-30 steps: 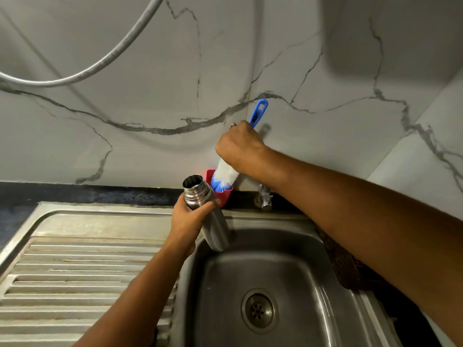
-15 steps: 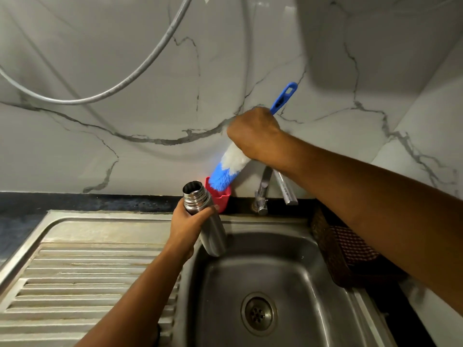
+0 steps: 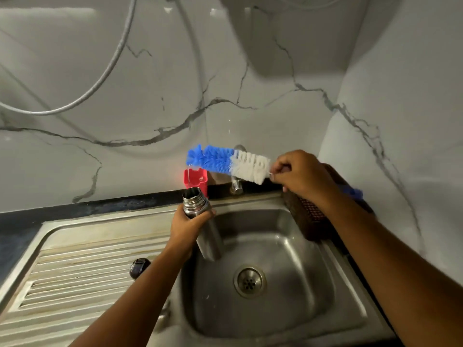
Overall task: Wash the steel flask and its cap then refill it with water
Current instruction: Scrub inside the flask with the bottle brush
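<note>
My left hand (image 3: 187, 225) grips the open steel flask (image 3: 209, 240) just below its threaded neck and holds it tilted over the left rim of the sink basin (image 3: 288, 319). My right hand (image 3: 302, 175) holds a bottle brush (image 3: 226, 162) by its handle. The brush lies almost level above the flask's mouth, blue bristles pointing left and white bristles near my fingers. A thin thread of water runs from the brush tip down toward the flask. The dark flask cap (image 3: 139, 267) rests on the ribbed drainboard (image 3: 75, 279), partly behind my left forearm.
A red brush holder (image 3: 198, 179) stands at the back of the sink, with the tap (image 3: 236, 184) to its right. A dark woven basket (image 3: 310, 216) sits at the basin's right rim. A grey hose (image 3: 105, 73) loops across the marble wall. The drain (image 3: 249, 281) is at the basin's centre.
My right hand has lifted the brush out of the red holder and swung it level, to the right. The left hand keeps the flask in place. The view tipped down, showing the cap.
</note>
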